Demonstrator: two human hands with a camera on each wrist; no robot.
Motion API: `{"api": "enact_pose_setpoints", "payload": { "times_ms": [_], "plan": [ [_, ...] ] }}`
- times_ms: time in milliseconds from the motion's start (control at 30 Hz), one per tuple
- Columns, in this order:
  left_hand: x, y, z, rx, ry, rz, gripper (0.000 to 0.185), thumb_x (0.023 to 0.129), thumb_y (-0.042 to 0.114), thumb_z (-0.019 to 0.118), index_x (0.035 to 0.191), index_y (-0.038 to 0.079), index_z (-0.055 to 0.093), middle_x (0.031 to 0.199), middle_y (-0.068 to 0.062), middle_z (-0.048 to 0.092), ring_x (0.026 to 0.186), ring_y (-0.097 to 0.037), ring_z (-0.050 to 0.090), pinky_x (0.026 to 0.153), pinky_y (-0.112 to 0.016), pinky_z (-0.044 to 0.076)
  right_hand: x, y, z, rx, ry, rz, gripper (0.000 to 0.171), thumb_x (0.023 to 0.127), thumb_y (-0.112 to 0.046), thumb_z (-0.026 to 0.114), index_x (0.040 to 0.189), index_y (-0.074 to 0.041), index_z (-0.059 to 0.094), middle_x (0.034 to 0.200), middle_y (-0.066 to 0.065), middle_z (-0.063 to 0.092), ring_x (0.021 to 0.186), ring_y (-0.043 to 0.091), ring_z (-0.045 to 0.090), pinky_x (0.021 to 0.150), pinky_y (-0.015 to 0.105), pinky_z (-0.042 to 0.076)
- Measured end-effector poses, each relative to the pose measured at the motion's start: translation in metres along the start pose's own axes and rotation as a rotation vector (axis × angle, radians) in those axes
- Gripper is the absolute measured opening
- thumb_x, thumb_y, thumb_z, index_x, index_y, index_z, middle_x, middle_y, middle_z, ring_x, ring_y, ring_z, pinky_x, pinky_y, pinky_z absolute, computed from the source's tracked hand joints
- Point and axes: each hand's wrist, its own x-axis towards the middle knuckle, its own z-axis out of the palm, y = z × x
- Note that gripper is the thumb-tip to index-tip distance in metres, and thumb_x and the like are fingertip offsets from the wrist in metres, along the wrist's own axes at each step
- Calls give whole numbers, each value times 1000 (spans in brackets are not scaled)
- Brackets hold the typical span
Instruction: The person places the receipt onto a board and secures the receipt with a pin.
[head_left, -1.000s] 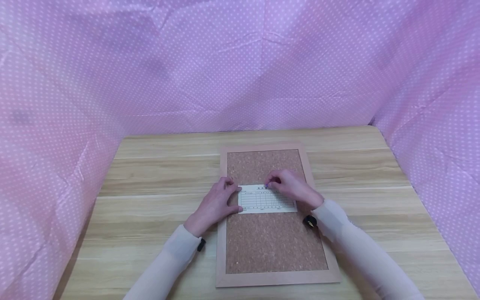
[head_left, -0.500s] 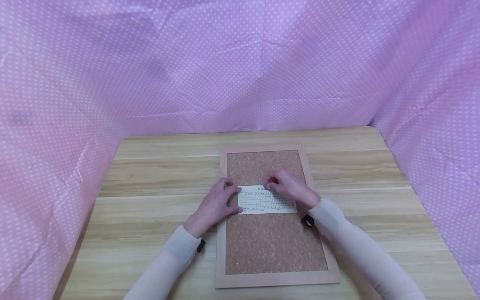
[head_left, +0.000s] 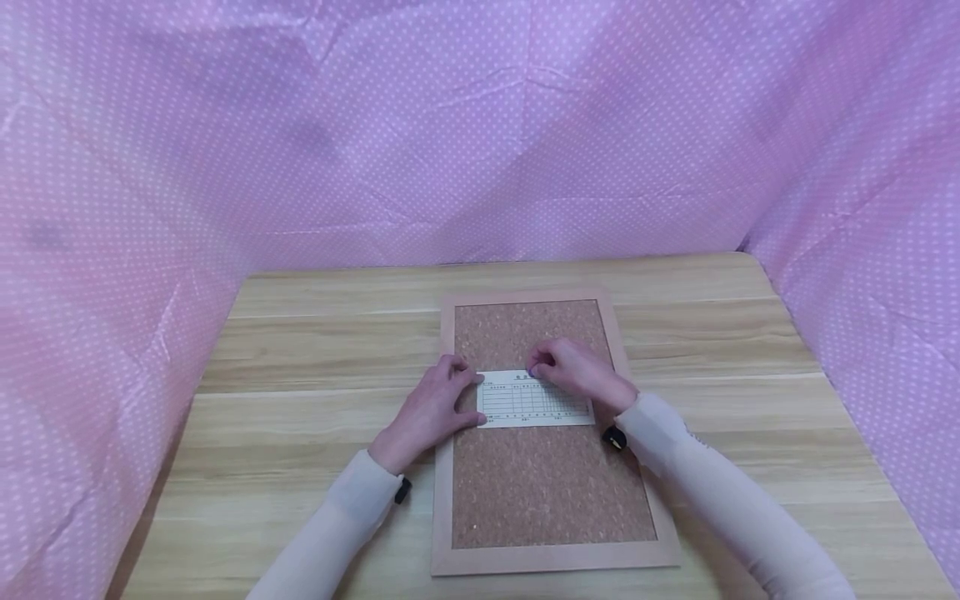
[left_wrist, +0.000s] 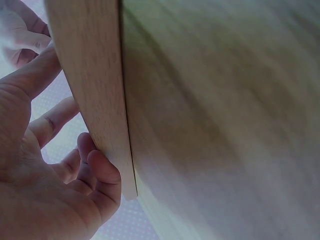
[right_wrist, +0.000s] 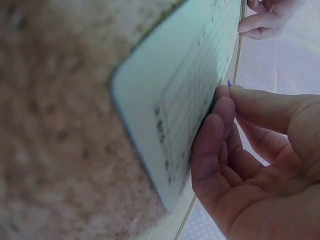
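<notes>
A printed paper form (head_left: 517,400) lies across the middle of a wood-framed cork board (head_left: 547,492). My left hand (head_left: 435,404) rests at the form's left edge, with the thumb on its lower corner and a finger on its upper corner. Between thumb and fingers, my right hand (head_left: 577,371) pinches a small purple push pin (head_left: 532,373) at the form's top edge. Only a purple tip of the pin shows in the right wrist view; its point is hidden. In the left wrist view, the fingers of my left hand (left_wrist: 50,165) reach over the board's frame (left_wrist: 95,75).
The board lies on a wood-grain table (head_left: 315,358). Pink dotted cloth (head_left: 480,150) hangs around the back and sides. A black band piece (head_left: 615,437) sits under the right wrist, another black piece (head_left: 402,490) at the left wrist.
The right hand and forearm have shifted very slightly left, with the pin still pinched at the form's top edge. The left hand, form and board stay in place.
</notes>
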Motion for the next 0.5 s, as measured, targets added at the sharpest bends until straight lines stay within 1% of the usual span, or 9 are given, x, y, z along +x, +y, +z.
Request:
{"api": "enact_pose_setpoints", "payload": {
  "times_ms": [200,500],
  "plan": [
    [1,0,-2,-2,-2,-4,60,82,32,90,132,7,69,138,-15,50,115,-32,53,94,-46,49,2,-1,-1,-3,-13,4,9,98,-11,69,93,-16,75,89,-3,69,78,14,58,72,33,45],
    [1,-1,-3,-7,-6,-7,60,82,32,90,132,7,69,138,-15,50,115,-32,53,94,-46,48,2,-4,-2,-7,-9,3,9,98,-10,69,94,-15,74,89,-3,69,77,15,57,70,32,44]
  ]
}}
